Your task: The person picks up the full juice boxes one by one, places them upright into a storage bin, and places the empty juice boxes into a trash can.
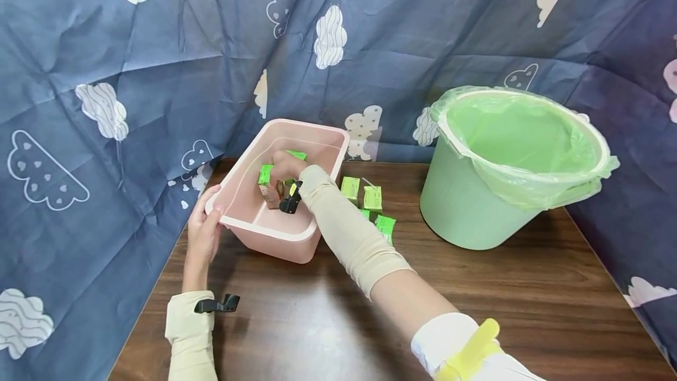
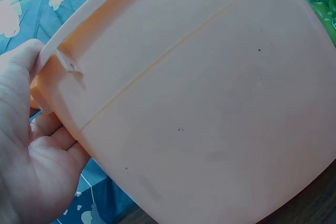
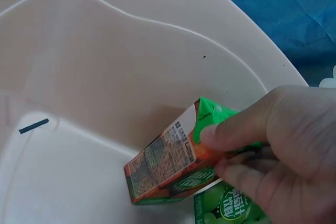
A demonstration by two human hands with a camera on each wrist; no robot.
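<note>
Counter (image 1: 296,322), brown wood-grain, bears everything. Lined green bucket (image 1: 471,210) stands on the right, well apart from the work. Pink bin (image 1: 275,246), nearer the left: smooth plastic, probably stiff and light, liable to skid if pushed; best held by its rim.

Hands are apart, both occupied. Left hand (image 1: 203,231) is clamped on the bin's near-left rim corner, thumb over the lip, fingers beneath; judged a sound steadying hold. Right hand (image 3: 283,156) is inside the bin, thumb and fingers pinching the orange carton (image 3: 163,161) near its green top.

Orange carton lies tilted within the bin; contact with the floor cannot be told. Handling estimate: light if empty, denser if full (contents not visible); thin card, somewhat slick, sides likely to dent under a hard squeeze. Prefer a gentle pinch across the folded top edge or opposite side faces.

Green carton (image 3: 231,205) sits just beside it, partly hidden. Small boxes (image 1: 372,197) are grouped on the counter beside the bin; a thin straw (image 1: 368,181) shows by them.
</note>
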